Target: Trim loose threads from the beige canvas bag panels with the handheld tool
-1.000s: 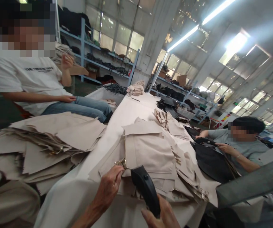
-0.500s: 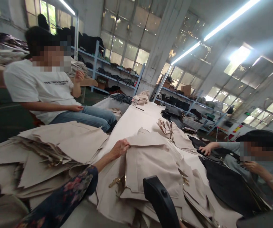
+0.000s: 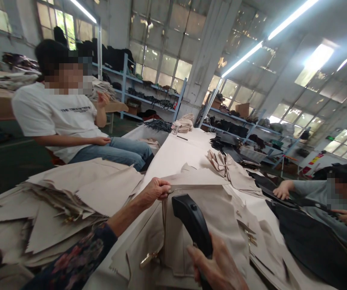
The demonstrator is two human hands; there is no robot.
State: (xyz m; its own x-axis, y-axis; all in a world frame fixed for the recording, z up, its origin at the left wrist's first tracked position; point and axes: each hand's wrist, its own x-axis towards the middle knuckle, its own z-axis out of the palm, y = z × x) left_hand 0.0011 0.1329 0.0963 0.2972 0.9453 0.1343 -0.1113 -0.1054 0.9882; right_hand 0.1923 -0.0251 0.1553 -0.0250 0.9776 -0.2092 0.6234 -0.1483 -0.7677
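Touching left hand: fabric (beige)

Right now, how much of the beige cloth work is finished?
Done, it seems: a gold zip pull hangs at the side of the beige piece. In hand: the left hand pinches its corner; the right hand holds a black tool. Maybe left to do: the loose beige pile, though I can't tell.

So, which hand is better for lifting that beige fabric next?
Probably the left hand: its fingers are pinching the edge of the beige fabric, while the right hand looks busy, wrapped around a black handheld tool.
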